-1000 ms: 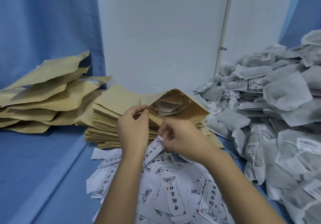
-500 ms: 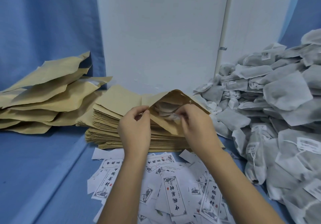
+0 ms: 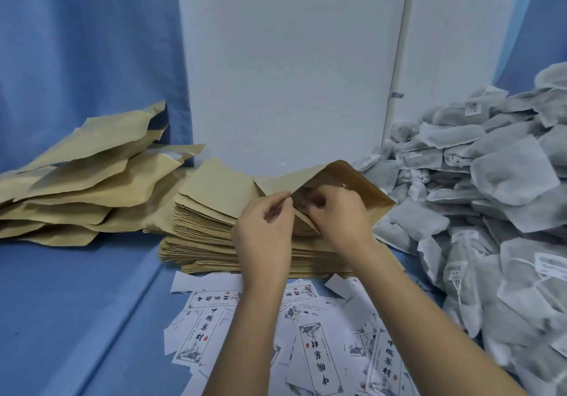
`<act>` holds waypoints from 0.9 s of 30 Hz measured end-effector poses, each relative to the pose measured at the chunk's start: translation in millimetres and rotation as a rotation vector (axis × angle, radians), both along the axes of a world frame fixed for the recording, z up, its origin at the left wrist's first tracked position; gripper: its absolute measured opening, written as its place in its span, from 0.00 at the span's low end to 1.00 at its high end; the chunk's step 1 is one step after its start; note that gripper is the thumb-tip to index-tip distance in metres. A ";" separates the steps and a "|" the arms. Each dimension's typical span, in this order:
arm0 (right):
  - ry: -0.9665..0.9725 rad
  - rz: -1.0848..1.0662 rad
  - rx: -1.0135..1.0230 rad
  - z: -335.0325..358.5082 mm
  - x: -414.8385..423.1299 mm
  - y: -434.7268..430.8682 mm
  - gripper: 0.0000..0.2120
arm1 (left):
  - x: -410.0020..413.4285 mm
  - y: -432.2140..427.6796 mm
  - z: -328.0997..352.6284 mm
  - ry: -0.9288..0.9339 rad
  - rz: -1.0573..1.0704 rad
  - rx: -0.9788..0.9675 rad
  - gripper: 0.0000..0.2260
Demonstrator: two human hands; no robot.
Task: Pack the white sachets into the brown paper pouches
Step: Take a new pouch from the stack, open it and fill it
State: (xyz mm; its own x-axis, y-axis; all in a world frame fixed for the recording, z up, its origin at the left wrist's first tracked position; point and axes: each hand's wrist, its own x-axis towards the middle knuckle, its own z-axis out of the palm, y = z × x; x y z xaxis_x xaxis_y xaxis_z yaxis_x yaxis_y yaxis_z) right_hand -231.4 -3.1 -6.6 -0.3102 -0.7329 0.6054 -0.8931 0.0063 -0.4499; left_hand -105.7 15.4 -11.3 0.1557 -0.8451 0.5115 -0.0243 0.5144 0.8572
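A brown paper pouch (image 3: pixel 368 193) lies open-mouthed on top of a stack of flat brown pouches (image 3: pixel 208 220). My left hand (image 3: pixel 264 233) pinches the near left lip of its mouth between thumb and fingers. My right hand (image 3: pixel 340 214) has its curled fingers inside the mouth; the printed label it carried is hidden there. Something dark shows inside the pouch, too shadowed to name. A big heap of white sachets (image 3: pixel 506 180) fills the right side.
Bulging brown pouches (image 3: pixel 86 180) are piled at the left on the blue cloth (image 3: pixel 76 303). Several printed paper labels (image 3: pixel 319 349) lie scattered under my forearms. A white panel (image 3: pixel 291 73) stands behind the stack.
My right hand lifted a printed label from below the pouch and pushed it into the open mouth; the label is now out of sight. My left hand kept its pinch on the lip.
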 end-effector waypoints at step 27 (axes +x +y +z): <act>-1.474 0.296 0.015 -22.1 53.2 24.7 0.09 | 5.9 -7.2 3.4 0.320 -0.533 0.789 0.12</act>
State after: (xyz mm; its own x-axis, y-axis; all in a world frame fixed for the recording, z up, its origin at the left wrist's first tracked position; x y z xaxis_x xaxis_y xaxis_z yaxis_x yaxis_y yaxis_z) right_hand -178.2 21.6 -28.8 -0.4614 -0.8795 -0.1169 0.3777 -0.0755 -0.9229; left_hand -99.8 8.3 -7.9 -0.3101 -0.9237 -0.2249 0.3348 -0.3275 0.8835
